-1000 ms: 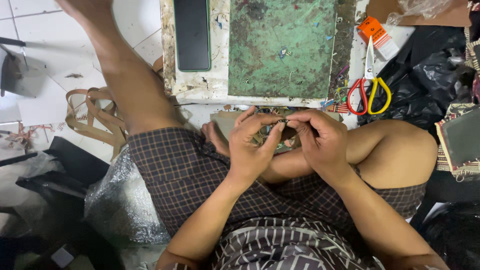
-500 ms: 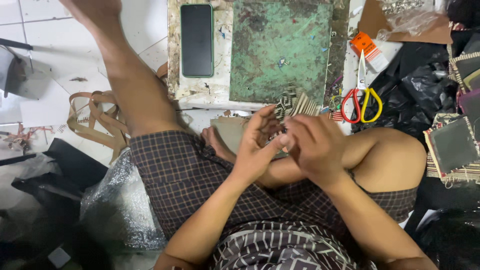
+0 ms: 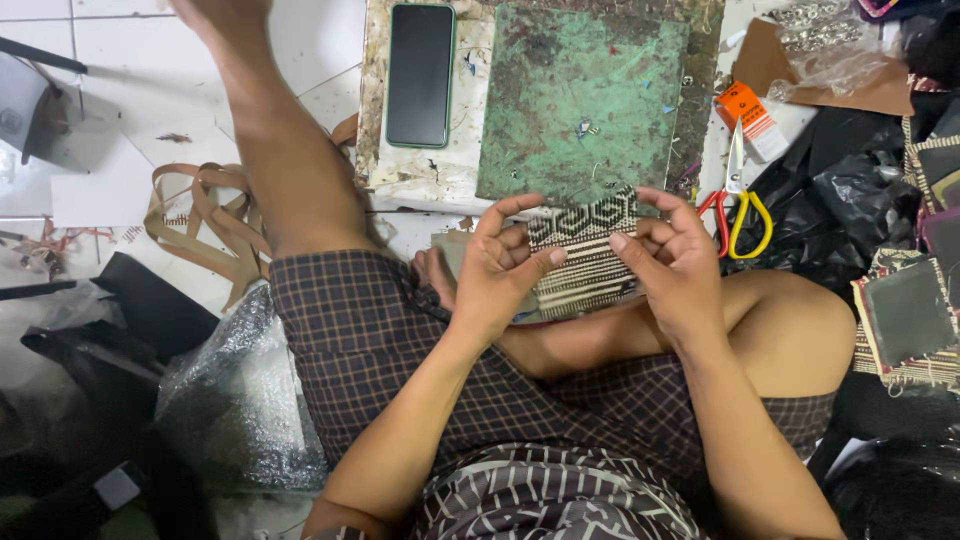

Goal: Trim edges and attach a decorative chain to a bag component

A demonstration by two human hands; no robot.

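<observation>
I sit on the floor with one leg stretched out and one folded. Both hands hold a small woven pouch [image 3: 585, 258] with black and cream patterns, upright above my lap. My left hand [image 3: 500, 270] grips its left edge, thumb on the front. My right hand [image 3: 672, 268] grips its right edge with the fingers curled over it. The patterned face of the pouch is turned toward me.
A worn green cutting mat [image 3: 585, 95] lies on a stained board, with a dark phone [image 3: 420, 75] to its left. Red and yellow scissors [image 3: 738, 205] lie to the right beside black plastic bags [image 3: 850, 200]. Woven pieces [image 3: 905, 320] sit far right; tan straps [image 3: 200, 215] and bubble wrap [image 3: 240, 390] left.
The pouch was bunched small between my fingertips; now it is spread out flat and held by both edges. My hands have moved slightly apart.
</observation>
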